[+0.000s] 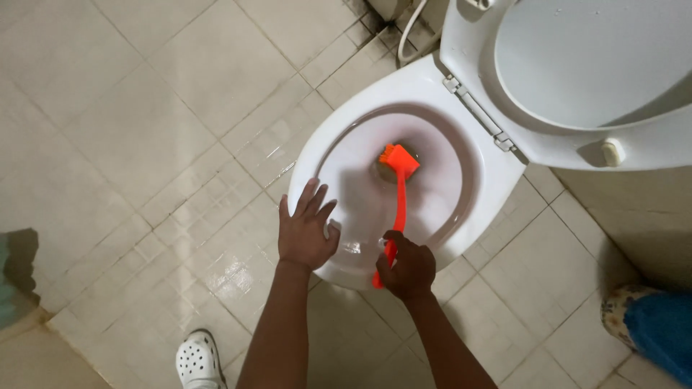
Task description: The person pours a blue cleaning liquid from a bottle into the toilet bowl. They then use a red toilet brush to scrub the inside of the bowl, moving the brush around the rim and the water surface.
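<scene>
The right hand (408, 266) is curled tight around the handle of a bright orange plastic toilet brush (396, 193), whose bristled head sits at the bottom of the white ceramic toilet bowl (497, 187). The left hand (306, 229), fingers spread flat, presses on the bowl's near rim, holding nothing. A white perforated clog (197, 359) stands on the beige tiled floor (144, 130).

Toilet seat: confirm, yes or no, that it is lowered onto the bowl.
No: the toilet seat is raised with the lid, leaving the bowl's bare rim under the left hand.

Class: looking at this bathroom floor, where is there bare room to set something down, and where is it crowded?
Bare tile lies left of the toilet bowl. Crowded: the bowl's front rim, with left hand, right hand and orange brush.
</scene>
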